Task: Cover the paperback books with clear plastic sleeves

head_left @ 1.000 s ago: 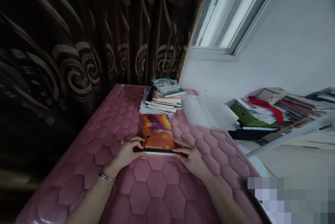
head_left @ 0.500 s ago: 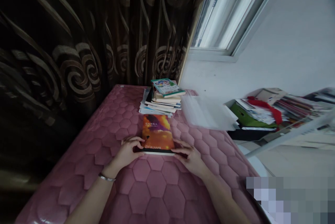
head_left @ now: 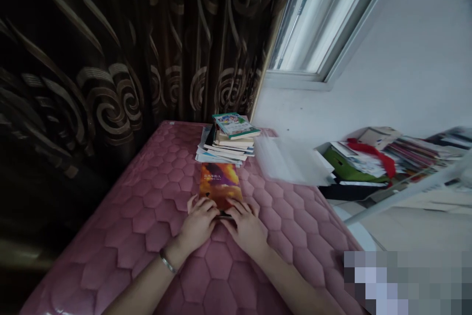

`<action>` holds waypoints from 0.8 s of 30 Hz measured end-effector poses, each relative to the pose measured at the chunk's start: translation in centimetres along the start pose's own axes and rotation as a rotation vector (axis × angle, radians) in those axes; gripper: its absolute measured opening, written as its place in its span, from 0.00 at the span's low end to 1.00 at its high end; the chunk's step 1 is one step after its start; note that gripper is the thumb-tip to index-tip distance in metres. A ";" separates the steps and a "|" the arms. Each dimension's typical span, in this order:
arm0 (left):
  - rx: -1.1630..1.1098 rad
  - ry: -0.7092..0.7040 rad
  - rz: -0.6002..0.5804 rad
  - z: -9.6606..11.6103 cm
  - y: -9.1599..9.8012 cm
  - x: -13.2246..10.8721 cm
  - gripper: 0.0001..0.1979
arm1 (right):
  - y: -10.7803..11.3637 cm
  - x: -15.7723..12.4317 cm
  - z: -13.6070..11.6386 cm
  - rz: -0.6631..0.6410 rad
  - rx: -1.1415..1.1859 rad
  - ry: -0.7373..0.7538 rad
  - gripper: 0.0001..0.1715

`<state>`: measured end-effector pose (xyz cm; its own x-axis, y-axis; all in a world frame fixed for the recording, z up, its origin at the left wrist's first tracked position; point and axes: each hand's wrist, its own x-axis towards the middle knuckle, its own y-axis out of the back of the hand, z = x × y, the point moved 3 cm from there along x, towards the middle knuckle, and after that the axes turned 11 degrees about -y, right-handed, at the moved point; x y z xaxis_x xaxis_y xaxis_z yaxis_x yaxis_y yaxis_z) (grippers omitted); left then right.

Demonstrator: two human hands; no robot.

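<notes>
Head view shows both hands laid flat, side by side, on the near end of an orange paperback book with a dark lower band. Left hand rests with its fingers stretched forward and loosely together over the near left corner of the cover, pressing down rather than pinching; a thin silver bracelet circles that wrist. Right hand lies just beside it, fingers likewise extended over the near right corner, and the two hands almost touch at the middle of the book's near edge. That book lies flat on a pink quilted mat with a hexagon pattern, about midway across it. Just beyond the book's far edge stands an untidy stack of books topped by a green-covered one. Right of the stack lie pale translucent plastic sheets, hanging over the mat's right edge. Farther right, a heap of papers and magazines with a green box and a red strip. Behind the mat on the left hangs a dark brown curtain with gold swirls; a window sits at the far right
</notes>
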<state>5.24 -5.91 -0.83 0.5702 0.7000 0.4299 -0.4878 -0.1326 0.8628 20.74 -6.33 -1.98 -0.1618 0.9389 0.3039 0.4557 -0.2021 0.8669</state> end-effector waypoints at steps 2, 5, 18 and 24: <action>-0.020 0.029 0.018 -0.5 0.2 0.0 0.07 | -0.2 0.1 0.5 0.017 0.016 -0.017 0.09; -0.066 0.085 0.025 -1.8 0.9 -0.3 0.04 | -0.1 0.1 1.7 -0.001 0.054 -0.021 0.09; -0.213 0.147 0.054 -5.8 1.8 -1.9 0.06 | 1.0 0.7 5.9 -0.357 0.188 0.089 0.25; -0.217 0.142 0.040 -5.6 1.7 -2.0 0.04 | 3.1 1.4 6.4 -0.498 0.352 0.125 0.20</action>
<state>-0.41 -3.58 -1.68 0.4568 0.7905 0.4079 -0.6470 -0.0194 0.7623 27.52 -3.82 -1.42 -0.5206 0.8528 -0.0412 0.5567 0.3757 0.7409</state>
